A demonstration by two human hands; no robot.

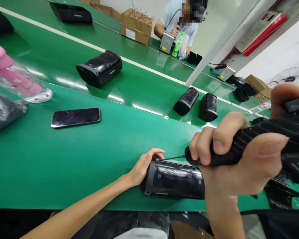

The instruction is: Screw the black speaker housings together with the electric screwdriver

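My left hand (pixel 142 167) lies curled against the end of the black speaker shell (pixel 174 179), which rests on its side at the near edge of the green bench (pixel 64 159). My right hand (pixel 229 156) has its grip clamped on a black ribbed tool (pixel 264 137), whose thin tip points just above the shell.

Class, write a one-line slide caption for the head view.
Left hand steadies a black speaker on the green table while the right hand grips a black screwdriver.
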